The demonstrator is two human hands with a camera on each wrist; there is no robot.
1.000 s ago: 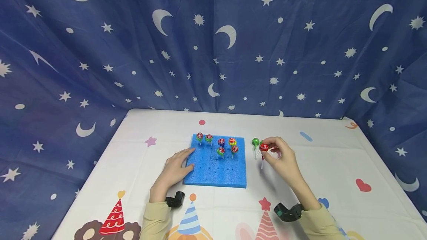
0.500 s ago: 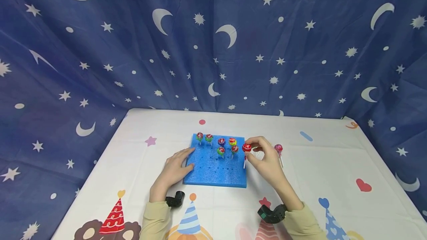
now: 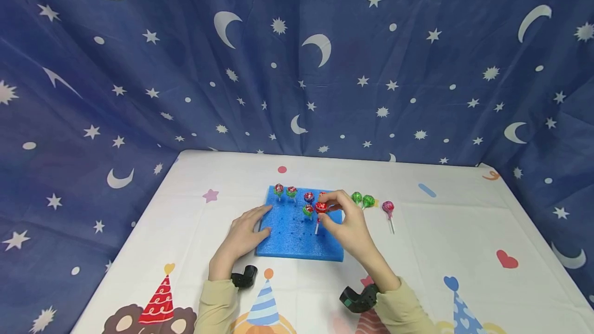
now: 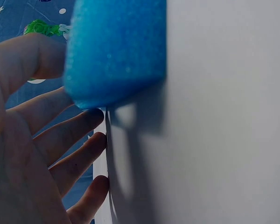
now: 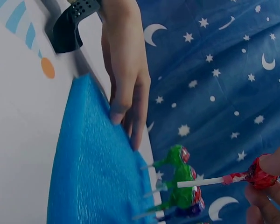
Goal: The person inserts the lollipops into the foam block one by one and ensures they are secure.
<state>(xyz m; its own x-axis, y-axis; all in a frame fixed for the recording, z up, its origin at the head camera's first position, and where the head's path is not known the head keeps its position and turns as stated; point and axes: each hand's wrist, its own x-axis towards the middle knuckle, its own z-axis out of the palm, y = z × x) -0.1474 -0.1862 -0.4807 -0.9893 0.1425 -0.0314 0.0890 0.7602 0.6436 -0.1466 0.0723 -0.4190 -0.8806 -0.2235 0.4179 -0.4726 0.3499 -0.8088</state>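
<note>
A blue foam board (image 3: 297,245) with small holes lies on the table, several wrapped lollipops standing upright in its far half. My left hand (image 3: 243,233) rests at the board's left edge, thumb and fingers spread along it; in the left wrist view the fingertips (image 4: 97,140) reach beside the foam. Over the board's right part, my right hand (image 3: 349,227) pinches a red lollipop (image 3: 320,207) by its candy head. Its white stick (image 5: 200,182) points down at the foam, free at the tip in the right wrist view. My right fingers hide some of the standing lollipops.
Right of the board lie two green lollipops (image 3: 368,201) and, further right, a pink lollipop (image 3: 388,206). The white table (image 3: 464,220) has printed party-hat pictures. A dark blue star-and-moon curtain (image 3: 297,66) hangs behind it.
My right hand has carried the red lollipop leftward from beside the green ones to over the board. The loose lollipops have come back into view; my left hand stays put.
</note>
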